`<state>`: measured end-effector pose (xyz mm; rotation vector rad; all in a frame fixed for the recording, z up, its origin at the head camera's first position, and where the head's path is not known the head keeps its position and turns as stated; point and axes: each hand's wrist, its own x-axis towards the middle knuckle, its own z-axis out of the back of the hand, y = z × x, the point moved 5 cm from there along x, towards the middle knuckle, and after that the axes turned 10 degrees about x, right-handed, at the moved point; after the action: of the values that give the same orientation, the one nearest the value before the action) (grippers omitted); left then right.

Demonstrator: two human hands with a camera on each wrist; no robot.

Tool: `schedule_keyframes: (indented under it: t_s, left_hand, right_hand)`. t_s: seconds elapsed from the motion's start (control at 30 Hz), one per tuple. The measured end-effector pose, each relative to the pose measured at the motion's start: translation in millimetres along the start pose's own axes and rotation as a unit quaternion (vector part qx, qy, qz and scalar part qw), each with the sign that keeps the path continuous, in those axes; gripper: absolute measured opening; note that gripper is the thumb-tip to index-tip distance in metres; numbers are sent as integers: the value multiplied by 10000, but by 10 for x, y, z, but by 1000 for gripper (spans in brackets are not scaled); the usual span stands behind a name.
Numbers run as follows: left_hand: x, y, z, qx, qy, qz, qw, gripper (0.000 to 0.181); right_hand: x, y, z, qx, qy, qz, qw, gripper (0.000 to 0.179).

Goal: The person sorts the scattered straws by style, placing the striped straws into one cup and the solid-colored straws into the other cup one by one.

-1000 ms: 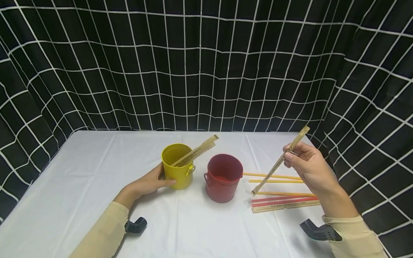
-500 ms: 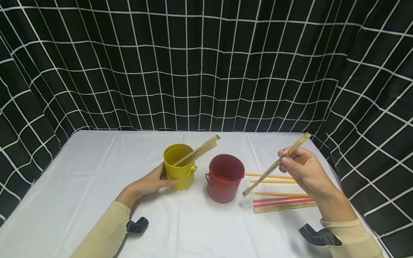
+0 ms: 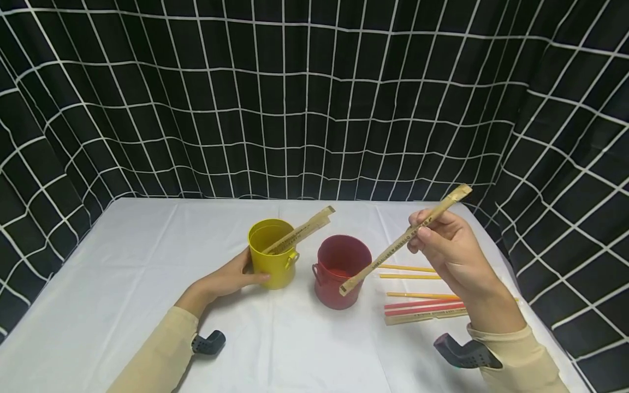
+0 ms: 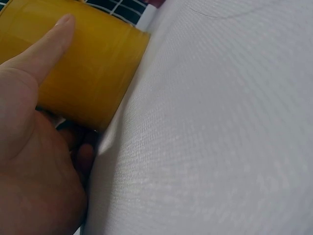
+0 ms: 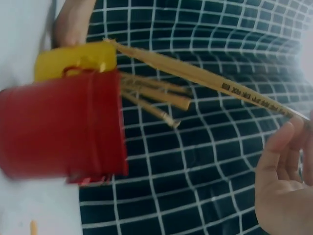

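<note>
My left hand (image 3: 223, 284) grips the small yellow bucket (image 3: 272, 273) from its left side, thumb across the front; the other fingers are mostly hidden behind it. Several paper-wrapped straws (image 3: 303, 233) lean out over the bucket's right rim. Between thumb and fingers, my right hand (image 3: 452, 251) pinches another brown paper-wrapped straw (image 3: 393, 249) with dark print along it. This straw slants down to the left, its lower end overlapping the red bucket (image 3: 326, 286) in the head view. In the right wrist view, the held straw (image 5: 205, 78) reaches past the red bucket (image 5: 54, 129).
Right of the red bucket lie several orange straws (image 3: 410, 277), red straws (image 3: 422, 307) and a brown paper-wrapped straw (image 3: 425, 315). They rest on a white cloth-covered table (image 3: 147, 262). A black grid-patterned curtain (image 3: 304, 98) stands behind and along both sides.
My right hand has moved left with the paper-wrapped straw, whose lower end has gone from above the loose straws to over the red bucket. My left hand still holds the yellow bucket in place.
</note>
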<state>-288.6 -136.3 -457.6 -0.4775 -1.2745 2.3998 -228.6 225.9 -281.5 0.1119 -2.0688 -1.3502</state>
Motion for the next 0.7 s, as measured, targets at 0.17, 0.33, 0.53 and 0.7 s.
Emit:
schedule_keyframes:
  t_s: [0.17,0.33,0.53,0.7]
  left_hand:
    - [-6,21,-10,-22,-1,-37,10000,101]
    - [-45,65,-16,-2,10,77,10000,103]
    - [-14,26,1,81,-46,-197,9998,101]
    - [-8,-41,9,141,12,-209,9997,101]
  right_hand:
    - [144,-14,-216,145,-444,386,9982,35]
    - [260,-107,-479,10,-874,611,9943,36]
    - [343,-211,-623,-428,-1250,837,9877,38]
    - [357,-297,-621,-639,-1509,903,9823,41]
